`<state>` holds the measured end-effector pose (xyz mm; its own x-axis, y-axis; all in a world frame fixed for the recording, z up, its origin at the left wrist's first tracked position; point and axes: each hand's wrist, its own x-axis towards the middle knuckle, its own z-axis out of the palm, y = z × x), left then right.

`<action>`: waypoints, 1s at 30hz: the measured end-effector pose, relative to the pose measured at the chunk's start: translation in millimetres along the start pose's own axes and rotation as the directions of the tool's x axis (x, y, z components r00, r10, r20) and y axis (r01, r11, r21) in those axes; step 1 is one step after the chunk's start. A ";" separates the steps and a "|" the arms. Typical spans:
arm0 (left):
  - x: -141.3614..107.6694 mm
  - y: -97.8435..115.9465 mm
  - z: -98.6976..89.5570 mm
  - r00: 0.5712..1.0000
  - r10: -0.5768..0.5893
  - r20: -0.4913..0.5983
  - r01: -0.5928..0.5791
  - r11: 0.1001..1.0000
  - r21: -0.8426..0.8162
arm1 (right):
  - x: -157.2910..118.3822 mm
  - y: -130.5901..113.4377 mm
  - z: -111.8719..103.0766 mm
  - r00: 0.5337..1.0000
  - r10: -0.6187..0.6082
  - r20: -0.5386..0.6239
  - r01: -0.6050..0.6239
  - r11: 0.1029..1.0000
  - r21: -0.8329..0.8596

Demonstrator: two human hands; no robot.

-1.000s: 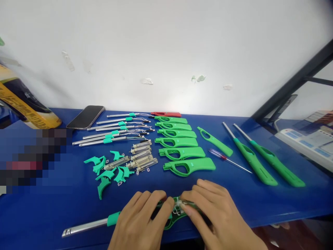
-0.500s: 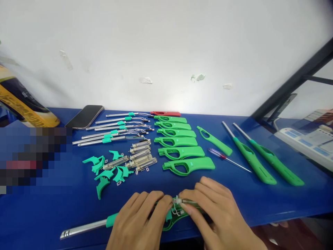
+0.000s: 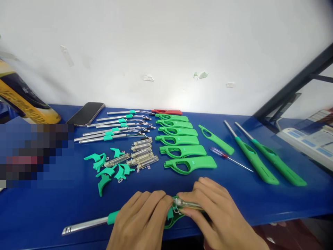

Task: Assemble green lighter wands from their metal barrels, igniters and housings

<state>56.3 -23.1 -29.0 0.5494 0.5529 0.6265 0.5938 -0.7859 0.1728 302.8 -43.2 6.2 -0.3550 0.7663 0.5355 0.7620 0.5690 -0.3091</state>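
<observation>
Low in the view, my left hand (image 3: 143, 218) is closed around an opened green lighter body (image 3: 173, 222) whose metal tube (image 3: 87, 226) sticks out to the left. My right hand (image 3: 214, 210) pinches a clear gas tank (image 3: 191, 205) with a white tip, lying along the open handle. Thin white wires (image 3: 177, 209) show between my hands; the inside of the handle is mostly behind my fingers. Beyond them lie teal triggers (image 3: 105, 182) and several spare gas tanks (image 3: 145, 161).
Green handle shells (image 3: 186, 151) and a red one (image 3: 168, 112) form a column mid-table, with metal tubes (image 3: 117, 135) at their left. Rightward are a screwdriver (image 3: 223, 155), two long green lighters (image 3: 257, 159) and a power strip (image 3: 307, 142). A phone (image 3: 85, 114) lies back left.
The gas tank in my right hand has tilted slightly, and more of its length shows. The camera view has shifted a little; my left hand keeps its hold.
</observation>
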 end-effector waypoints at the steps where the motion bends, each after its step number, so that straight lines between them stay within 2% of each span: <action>1: 0.4 0.2 -0.1 1.000 -0.002 -0.003 0.002 1.000 -0.003 | 0.4 0.2 0.1 1.000 -0.005 -0.002 0.005 1.000 -0.008; 9: -1.5 0.4 -4.3 1.000 -0.001 0.017 0.001 1.000 0.012 | 1.0 1.5 -0.8 0.999 -0.025 0.033 0.026 0.999 -0.019; 15: -4.7 -4.3 -6.7 0.997 0.024 0.067 -0.026 0.999 0.030 | -1.9 -4.4 -1.6 0.995 0.095 0.045 -0.099 0.989 0.108; 18: -5.4 -6.5 -5.8 0.997 0.034 0.073 -0.037 0.999 0.037 | -2.1 -4.2 -3.4 0.991 0.116 0.063 -0.124 0.982 0.144; 22: -5.2 -6.3 -5.4 0.996 0.048 0.072 -0.052 0.997 0.057 | 4.1 0.8 -7.3 0.997 0.065 0.044 -0.071 0.985 0.156; 25: -1.0 -2.2 -5.3 0.997 0.052 0.048 -0.056 0.995 0.086 | 8.5 4.8 -9.5 0.998 0.062 0.024 -0.065 0.991 0.117; 30: 11.7 5.5 -6.6 0.996 0.039 -0.084 -0.028 0.991 0.128 | 8.8 8.6 -10.1 0.998 0.059 -0.026 -0.057 0.996 0.072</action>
<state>62.1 -22.8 -15.7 0.5206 0.4970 0.6943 0.6490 -0.7587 0.0565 311.7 -34.5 16.3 -0.2949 0.7908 0.5364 0.7405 0.5439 -0.3948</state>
